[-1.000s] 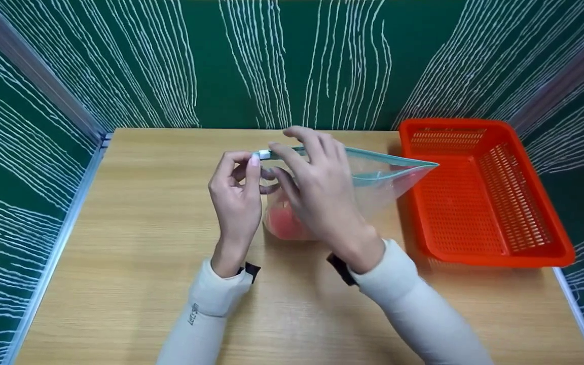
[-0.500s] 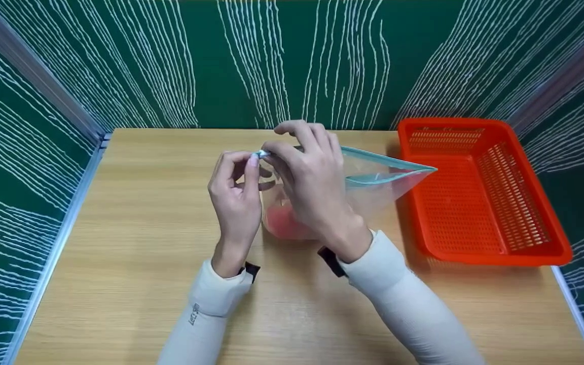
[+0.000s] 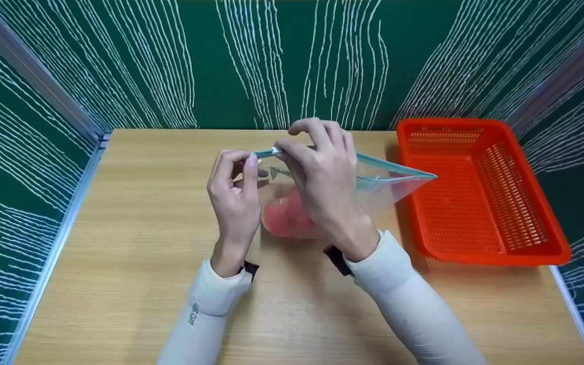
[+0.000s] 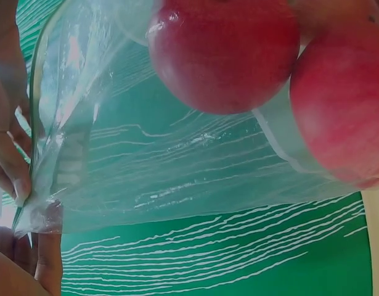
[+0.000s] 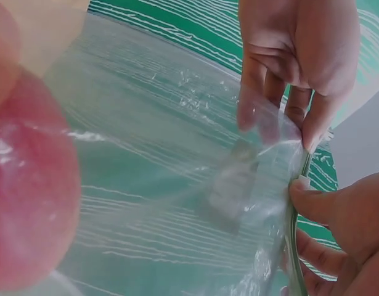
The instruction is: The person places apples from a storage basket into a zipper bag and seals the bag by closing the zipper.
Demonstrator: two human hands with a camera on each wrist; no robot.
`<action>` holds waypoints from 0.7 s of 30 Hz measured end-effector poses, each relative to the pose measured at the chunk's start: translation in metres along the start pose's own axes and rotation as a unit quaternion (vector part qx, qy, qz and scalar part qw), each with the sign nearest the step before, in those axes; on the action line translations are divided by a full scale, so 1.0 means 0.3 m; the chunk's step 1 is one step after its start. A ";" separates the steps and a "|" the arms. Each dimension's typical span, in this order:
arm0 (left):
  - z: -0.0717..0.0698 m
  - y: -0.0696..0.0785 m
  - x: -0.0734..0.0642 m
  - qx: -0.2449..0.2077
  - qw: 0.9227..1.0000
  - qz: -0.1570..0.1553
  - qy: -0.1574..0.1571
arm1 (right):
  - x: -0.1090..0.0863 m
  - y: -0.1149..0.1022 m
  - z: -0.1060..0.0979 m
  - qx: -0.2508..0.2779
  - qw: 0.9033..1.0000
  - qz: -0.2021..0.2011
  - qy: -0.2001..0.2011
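Note:
A clear zip bag (image 3: 380, 195) with a teal zip strip (image 3: 393, 163) stands on the table, its mouth gaping toward the right corner. Inside are red apples (image 4: 223, 52), two of them visible in the left wrist view. My left hand (image 3: 235, 197) pinches the bag's upper left corner between thumb and forefinger. Just right of it, my right hand (image 3: 325, 175) pinches the small white slider (image 5: 302, 182) on the zip with its thumb and forefinger. The other right fingers are bent above the strip. In the head view this hand hides the middle of the bag.
An orange-red plastic basket (image 3: 467, 203) with perforated walls stands on the right side of the wooden table (image 3: 135, 228), close to the bag's right corner. Green panels (image 3: 292, 66) with white wavy lines rise at the back and both sides.
The right hand shifted slightly left, then back right, and the white slider now sits farther right along the zip. The left hand has stayed at the bag's corner.

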State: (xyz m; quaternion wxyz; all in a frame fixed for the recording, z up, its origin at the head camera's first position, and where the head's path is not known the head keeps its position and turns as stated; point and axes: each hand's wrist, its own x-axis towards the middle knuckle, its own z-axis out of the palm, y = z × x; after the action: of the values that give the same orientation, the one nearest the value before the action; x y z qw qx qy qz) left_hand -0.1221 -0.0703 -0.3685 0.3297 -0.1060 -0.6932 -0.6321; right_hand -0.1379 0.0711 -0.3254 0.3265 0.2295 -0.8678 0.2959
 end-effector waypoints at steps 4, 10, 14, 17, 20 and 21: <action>0.000 0.000 0.000 0.003 1.000 0.000 0.003 | -0.006 0.015 -0.007 -0.001 1.000 0.005 0.004; 0.000 -0.002 0.001 0.008 1.000 0.005 0.010 | -0.015 0.039 -0.028 -0.001 1.000 0.012 0.011; -0.001 -0.008 0.004 0.011 1.000 0.010 0.016 | -0.022 0.057 -0.043 -0.004 1.000 0.019 0.012; -0.002 -0.010 0.006 0.016 1.000 0.010 0.023 | -0.027 0.069 -0.054 -0.013 1.000 0.022 0.008; -0.003 -0.010 0.006 0.022 0.999 0.012 0.030 | -0.033 0.082 -0.067 -0.021 0.999 0.025 0.005; -0.004 -0.010 0.007 0.023 0.999 0.014 0.032 | -0.036 0.087 -0.071 -0.021 0.999 0.026 0.006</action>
State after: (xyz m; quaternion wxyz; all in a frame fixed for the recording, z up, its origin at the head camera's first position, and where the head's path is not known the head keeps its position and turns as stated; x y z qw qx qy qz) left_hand -0.1251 -0.0725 -0.3699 0.3628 -0.0874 -0.6953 -0.6142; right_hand -0.1368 0.1062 -0.3292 0.3290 0.1984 -0.8773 0.2878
